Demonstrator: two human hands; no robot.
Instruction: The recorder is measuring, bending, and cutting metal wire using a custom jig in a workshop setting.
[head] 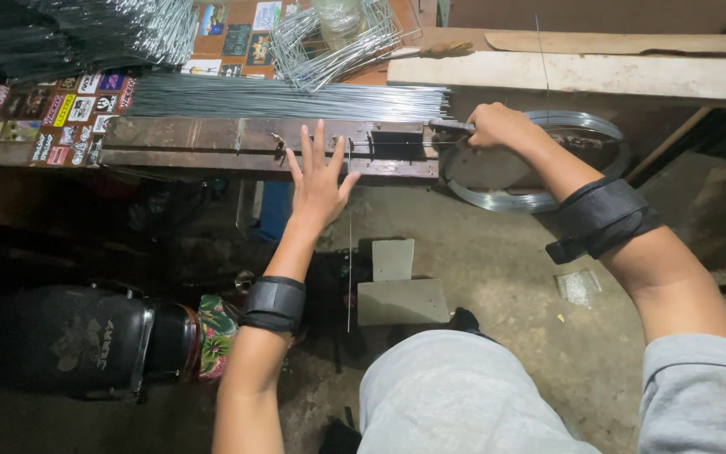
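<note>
grey-clad knees sit nearest me, and past them my left hand (319, 181) is spread open, fingers flat by the wire cutting jig (329, 147) on the bench (170, 134), while my right hand (497, 126) is closed around the cutter handle (451, 128). i'd judge it best to keep fingers off the blade slot and pull squarely. one wire coil (539, 200), one pile of cut rods (287, 99), two wrist straps.
</note>
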